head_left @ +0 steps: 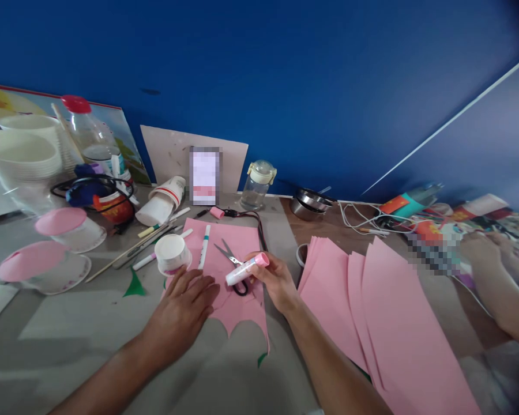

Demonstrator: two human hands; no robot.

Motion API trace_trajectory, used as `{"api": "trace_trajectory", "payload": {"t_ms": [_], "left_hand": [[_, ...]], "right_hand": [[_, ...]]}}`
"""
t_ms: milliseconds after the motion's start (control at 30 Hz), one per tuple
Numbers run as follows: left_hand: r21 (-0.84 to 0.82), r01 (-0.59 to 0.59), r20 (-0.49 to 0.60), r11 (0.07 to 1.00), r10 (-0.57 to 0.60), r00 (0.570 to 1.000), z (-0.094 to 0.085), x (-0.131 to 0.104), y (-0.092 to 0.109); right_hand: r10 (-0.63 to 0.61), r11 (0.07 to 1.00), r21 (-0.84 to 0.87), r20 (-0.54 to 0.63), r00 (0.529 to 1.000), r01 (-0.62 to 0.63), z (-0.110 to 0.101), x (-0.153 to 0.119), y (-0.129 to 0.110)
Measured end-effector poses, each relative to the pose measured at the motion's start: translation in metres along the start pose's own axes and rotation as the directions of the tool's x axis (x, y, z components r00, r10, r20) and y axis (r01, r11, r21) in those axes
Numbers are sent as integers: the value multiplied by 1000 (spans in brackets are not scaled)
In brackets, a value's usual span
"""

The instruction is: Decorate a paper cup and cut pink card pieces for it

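Note:
My right hand (274, 279) is closed round a white glue stick (242, 272) with a pink end, held above the black-handled scissors (230, 253). My left hand (190, 300) lies palm down with its fingers spread on the cut pink paper (242, 314), whose lower edge is scalloped. Just beyond my left fingers stands a white paper cup (172, 253). A white marker (205, 248) with a teal end lies on the pink paper, left of the scissors. The glue stick's pink cap (217, 212) seems to lie past the paper's far edge.
Pink sheets (398, 311) are stacked at right. Two pink-topped cups (47, 268) stand at left, near stacked white cups (21, 155) and a bottle (90, 129). A phone (205, 176), glass jar (257, 184) and metal bowl (309, 204) are behind. Another person's arm (501, 288) is far right.

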State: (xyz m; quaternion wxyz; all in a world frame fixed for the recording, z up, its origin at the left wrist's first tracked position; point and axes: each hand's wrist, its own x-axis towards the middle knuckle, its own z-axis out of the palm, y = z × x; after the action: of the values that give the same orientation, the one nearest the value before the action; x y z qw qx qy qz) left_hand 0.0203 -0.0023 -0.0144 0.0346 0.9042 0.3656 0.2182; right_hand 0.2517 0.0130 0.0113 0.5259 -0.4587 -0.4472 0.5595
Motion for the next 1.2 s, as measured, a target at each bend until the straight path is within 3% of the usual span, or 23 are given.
{"api": "trace_trajectory", "payload": {"t_ms": [133,400,567,1200], "left_hand": [[-23,32,8,999,-32,999,8,-4,-4],[-163,124,-116,979,-144,983,16,-3,-12],[-156,108,-110,982,-126,986,16,-2,-14],[-185,123,-42,975,-133,990,13,-1,-12]], "right_hand": [[2,1000,10,34,999,-2,3,-2,-1],[47,995,-90,132,990,-36,4,-3,1],[12,983,-184,148,989,16,0,-1,4],[44,954,-300,207,977,21,5,-3,-5]]}}
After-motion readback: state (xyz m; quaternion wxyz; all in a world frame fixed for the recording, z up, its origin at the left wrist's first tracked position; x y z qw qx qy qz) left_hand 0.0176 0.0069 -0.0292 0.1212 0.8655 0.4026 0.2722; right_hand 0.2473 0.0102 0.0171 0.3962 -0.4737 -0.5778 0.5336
